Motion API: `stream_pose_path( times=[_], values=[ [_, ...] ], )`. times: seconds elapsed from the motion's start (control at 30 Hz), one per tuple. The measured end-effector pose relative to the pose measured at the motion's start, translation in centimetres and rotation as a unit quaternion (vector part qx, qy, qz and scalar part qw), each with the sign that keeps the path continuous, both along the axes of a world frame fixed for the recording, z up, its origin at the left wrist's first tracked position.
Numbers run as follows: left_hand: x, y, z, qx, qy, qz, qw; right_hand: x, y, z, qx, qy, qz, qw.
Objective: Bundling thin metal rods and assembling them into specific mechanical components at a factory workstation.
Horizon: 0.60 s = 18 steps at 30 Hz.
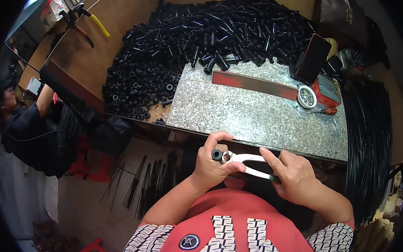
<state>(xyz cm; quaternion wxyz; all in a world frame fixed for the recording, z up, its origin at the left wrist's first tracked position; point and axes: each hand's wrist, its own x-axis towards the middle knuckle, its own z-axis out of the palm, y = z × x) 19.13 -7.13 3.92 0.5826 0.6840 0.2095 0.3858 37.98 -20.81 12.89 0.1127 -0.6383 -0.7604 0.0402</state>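
A second person (19, 123) in dark clothing sits at 9 o'clock, arm raised to the bench edge; their hands are too small to read. At 11 o'clock, two hand tools on the wooden workbench (126, 19): yellow-handled pliers (94, 20) and a red-and-black-handled tool (79, 29) just beside them. On the floor at 7 o'clock, a loose bundle of thin black rods (145, 185), too many to count.

One big heap of black plastic tubes and rings (196, 43) runs from 10 to 1 o'clock, hundreds, uncountable, spilling onto one grey speckled stone slab (256, 118) at centre.

Left hand (213, 164), just below centre, is clenched around one small black tube piece (217, 155), pinched under the curled forefinger and thumb; the piece touches the jaws of one pair of white-handled pincers (245, 162). Right hand (294, 175) at 5 o'clock grips the pincer handles, forefinger stretched along the upper handle, a bit of green grip showing at the palm. Both hands are held off the slab, in front of its near edge, above the person's red top.

On the slab at 2 o'clock: one red flat bar (254, 83), one round white tin (306, 96) of small parts touching the bar's end, one red box (328, 93), one dark tablet-like slab (313, 56) leaning upright, and one red-handled screwdriver (324, 111). Coiled black cable bundle (368, 134) at 3 o'clock.
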Motion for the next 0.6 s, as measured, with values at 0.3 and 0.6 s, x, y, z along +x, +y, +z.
stream_pose_path(
  times=[0.3,0.6],
  values=[
    [-0.1,0.6,-0.8,-0.048,-0.028,-0.022,0.998,0.4,-0.1,-0.1,0.056,-0.004,0.015,0.998],
    [0.6,-0.3,0.3,-0.011,0.014,-0.024,1.000,-0.2,-1.3,-0.2,0.027,-0.068,0.011,0.997]
  ],
)
